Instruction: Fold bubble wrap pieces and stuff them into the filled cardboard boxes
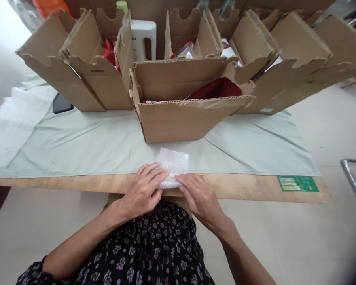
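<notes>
A small folded piece of bubble wrap (173,160) lies at the table's front edge, partly covered by my fingers. My left hand (145,188) grips its left side, fingers over the top and thumb at the near edge. On the right side, my right hand (200,194) presses its fingers together on the near fold of the wrap. Whether anything is wrapped inside cannot be made out. Just beyond stands an open cardboard box (175,122) with dark red fabric (218,89) in it.
Several open cardboard boxes line the back, with a white jug (144,39) among them. A larger bubble wrap sheet (14,122) and a black phone (62,103) lie at left. Pale green cloth (103,138) covers the table; a green card (298,183) lies at the right edge.
</notes>
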The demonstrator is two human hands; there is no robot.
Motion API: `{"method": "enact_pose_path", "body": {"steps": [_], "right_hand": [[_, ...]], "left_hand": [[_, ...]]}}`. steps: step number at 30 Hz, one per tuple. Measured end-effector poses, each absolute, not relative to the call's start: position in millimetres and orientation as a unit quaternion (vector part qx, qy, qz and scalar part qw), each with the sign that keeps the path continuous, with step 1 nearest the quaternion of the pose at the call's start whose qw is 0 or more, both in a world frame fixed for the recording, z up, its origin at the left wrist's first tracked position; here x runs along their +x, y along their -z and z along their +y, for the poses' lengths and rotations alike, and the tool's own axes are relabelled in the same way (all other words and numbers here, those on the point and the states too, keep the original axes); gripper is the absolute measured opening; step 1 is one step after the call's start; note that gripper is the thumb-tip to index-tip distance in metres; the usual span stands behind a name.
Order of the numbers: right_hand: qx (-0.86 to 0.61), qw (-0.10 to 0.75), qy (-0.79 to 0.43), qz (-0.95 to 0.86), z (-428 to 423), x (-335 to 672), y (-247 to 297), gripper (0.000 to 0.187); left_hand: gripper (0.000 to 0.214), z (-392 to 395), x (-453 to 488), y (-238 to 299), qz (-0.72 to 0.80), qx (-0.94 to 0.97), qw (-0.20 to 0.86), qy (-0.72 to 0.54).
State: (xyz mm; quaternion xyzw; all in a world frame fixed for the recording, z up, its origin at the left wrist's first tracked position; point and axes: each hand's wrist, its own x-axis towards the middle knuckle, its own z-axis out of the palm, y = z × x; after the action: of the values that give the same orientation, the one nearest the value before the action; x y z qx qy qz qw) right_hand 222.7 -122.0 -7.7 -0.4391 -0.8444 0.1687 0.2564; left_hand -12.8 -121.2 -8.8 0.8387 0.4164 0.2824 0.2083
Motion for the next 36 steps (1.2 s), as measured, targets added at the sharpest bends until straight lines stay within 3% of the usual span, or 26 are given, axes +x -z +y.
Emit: {"method": "enact_pose_path", "body": {"steps": [4, 7, 10, 13, 16, 22, 25, 27, 31, 32, 36], "right_hand": [[-0.464, 0.259, -0.268, -0.804, -112, 224, -1, 0.029], [-0.51, 0.274, -0.247, -0.777, -100, 222, 5, 0.031], [-0.525, 0.269, -0.171, -0.789, -83, 220, 14, 0.039], [-0.518, 0.209, -0.146, -0.817, -68, 218, 18, 0.048], [-0.491, 0.198, -0.166, -0.832, -63, 215, 18, 0.032], [-0.462, 0.29, -0.293, -0.785, -82, 211, 5, 0.011], [-0.436, 0.329, -0.344, -0.764, -93, 214, -2, 0.012], [-0.448, 0.358, -0.393, -0.719, -98, 221, -3, 0.026], [-0.456, 0.385, -0.516, -0.614, -103, 236, -4, 0.088], [-0.456, 0.386, -0.529, -0.603, -103, 238, -6, 0.09], [-0.47, 0.376, -0.5, -0.622, -92, 242, -30, 0.037]], "left_hand": [[0.044, -109, -13, 1, 0.478, 0.777, 0.305, -0.272], [0.042, -101, -8, -1, 0.556, 0.715, 0.353, -0.234], [0.041, -96, 0, 3, 0.6, 0.697, 0.316, -0.233], [0.039, -94, 4, 9, 0.605, 0.721, 0.241, -0.238], [0.042, -98, 2, 12, 0.617, 0.714, 0.223, -0.244], [0.08, -110, -16, 4, 0.589, 0.617, 0.416, -0.316], [0.078, -113, -18, -5, 0.549, 0.562, 0.538, -0.306], [0.064, -114, -16, -10, 0.536, 0.548, 0.553, -0.326], [0.047, -114, -5, -12, 0.524, 0.555, 0.494, -0.415], [0.044, -113, -2, -12, 0.524, 0.558, 0.482, -0.427], [0.039, -109, 0, -11, 0.499, 0.593, 0.451, -0.443]]}}
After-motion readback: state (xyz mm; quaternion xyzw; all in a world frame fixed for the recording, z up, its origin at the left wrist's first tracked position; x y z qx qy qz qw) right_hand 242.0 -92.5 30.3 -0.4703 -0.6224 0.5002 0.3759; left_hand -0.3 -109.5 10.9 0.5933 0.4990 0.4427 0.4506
